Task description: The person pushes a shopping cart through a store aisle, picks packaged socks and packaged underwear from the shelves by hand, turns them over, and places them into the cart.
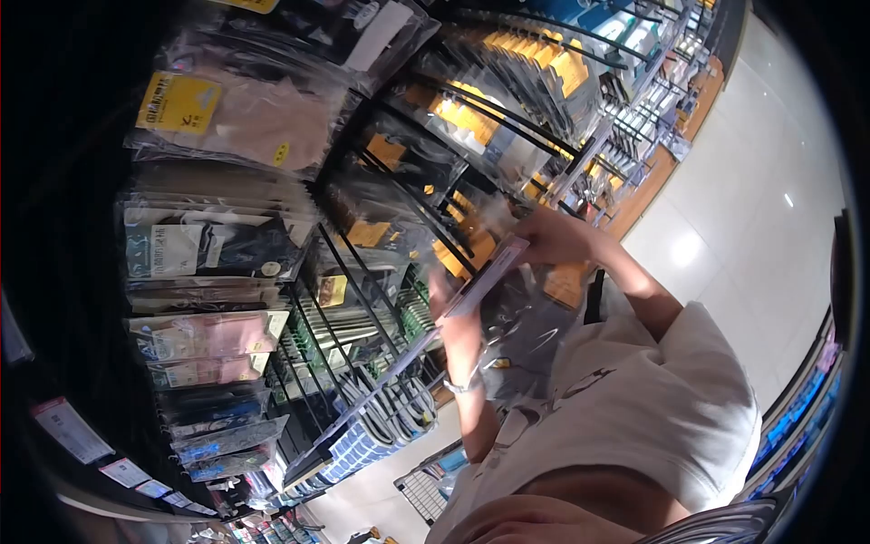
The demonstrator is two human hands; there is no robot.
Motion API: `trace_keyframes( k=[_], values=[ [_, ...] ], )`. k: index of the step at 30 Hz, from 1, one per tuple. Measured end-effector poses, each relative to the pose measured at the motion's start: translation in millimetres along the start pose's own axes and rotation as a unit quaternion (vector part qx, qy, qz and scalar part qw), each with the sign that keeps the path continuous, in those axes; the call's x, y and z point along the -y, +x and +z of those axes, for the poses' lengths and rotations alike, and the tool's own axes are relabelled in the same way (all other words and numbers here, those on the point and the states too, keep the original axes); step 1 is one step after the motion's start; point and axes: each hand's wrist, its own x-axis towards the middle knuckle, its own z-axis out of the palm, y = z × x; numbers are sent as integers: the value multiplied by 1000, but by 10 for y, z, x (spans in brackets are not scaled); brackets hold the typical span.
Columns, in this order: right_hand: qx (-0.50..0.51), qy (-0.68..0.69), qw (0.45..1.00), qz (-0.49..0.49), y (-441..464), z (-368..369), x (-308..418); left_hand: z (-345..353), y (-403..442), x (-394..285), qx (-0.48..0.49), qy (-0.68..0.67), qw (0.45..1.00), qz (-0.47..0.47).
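Right at the hooks, both hands are up among the packets and apart from each other. The right hand (555,238) is by the upper end of a slanted label strip (487,276), and the left hand (442,290) is near the lower end, partly hidden behind it. Can't really tell if either one is gripping anything, the fingers are pretty blurry. Some shiny clear plastic (526,331) is just below the right hand, with an orange card (565,286) beside it. There's a silvery band (462,385) on the left wrist.

Around that it's all black hooks (362,263) loaded with bagged stuff, lots of it with yellow or orange cards. Off to the left you get a beige packet (272,118) with a yellow label, then pink packets (213,335) lower down. Blue checked fabric (362,451) hangs near the bottom, a wire basket (426,494) sits beyond it, and shiny pale floor (734,199) fills the right side.
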Motion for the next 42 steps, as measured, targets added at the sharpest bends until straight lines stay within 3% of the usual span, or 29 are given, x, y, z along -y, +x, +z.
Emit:
trace_keyframes(
  k=[2, 4, 9, 11, 13, 14, 15, 17, 20, 21, 24, 25, 27, 28, 29, 32, 36, 37, 38, 41, 42],
  values=[
    [30, 102, 992, 69, -283, -119, 286, 31, -190, -239, 25, -109, 993, -31],
    [20, 88, 996, 11, -465, -119, 249, 126, -382, -413, 18, -230, 970, -74],
    [29, -10, 996, -83, -884, -324, 658, 57, -1017, -297, 56, -207, 972, -93],
    [61, -7, 998, -15, -1019, -360, 784, 54, -1248, -364, 38, -296, 941, -162],
    [69, -28, 996, 41, -1136, -359, 730, 49, -1264, -241, 59, -214, 958, -181],
    [29, -3, 997, 70, -1172, -320, 670, 82, -1264, -188, 69, -172, 964, -192],
    [-13, 25, 995, 96, -1205, -281, 620, 174, -1209, -322, -14, -281, 937, -209],
    [-64, 74, 976, 193, -1157, -265, 595, 157, -1169, -143, -54, -332, 921, -196],
    [-206, 207, 940, 177, -1101, 28, 159, 23, -1511, 209, -126, -429, 852, -273],
    [-193, 208, 943, 175, -1125, 196, 128, -58, -1610, 365, -91, -467, 826, -304],
    [-117, 258, 943, 177, -1134, 818, 184, -154, -1772, 182, -194, -486, 788, -324],
    [-62, 237, 941, 233, -1140, 952, 309, -243, -1867, 182, -212, -490, 781, -324],
    [-45, 180, 948, 257, -1190, 1377, 488, -421, -2185, 264, -252, -507, 758, -325],
    [-30, 179, 954, 237, -1227, 1543, 532, -494, -2369, 335, -271, -521, 742, -323],
    [-13, 178, 960, 216, -1280, 1704, 572, -588, -2462, 297, -311, -576, 680, -330],
    [51, 84, 981, 168, -1453, 2057, 912, -798, -2992, 278, -324, -640, 630, -296],
    [149, 19, 984, 100, -1866, 2428, 1083, -998, -3670, 259, -366, -635, 627, -263],
    [180, 1, 980, 80, -1982, 2488, 1109, -998, -3788, 254, -404, -631, 603, -272],
    [211, 0, 972, 109, -2104, 2544, 1164, -986, -3954, 265, -417, -633, 597, -264],
    [277, -98, 950, -110, -2290, 2725, 1314, -888, -4521, 306, -433, -657, 574, -226],
    [326, -99, 936, -83, -2341, 2771, 1329, -906, -4616, 236, -443, -658, 568, -219]
  ],
)
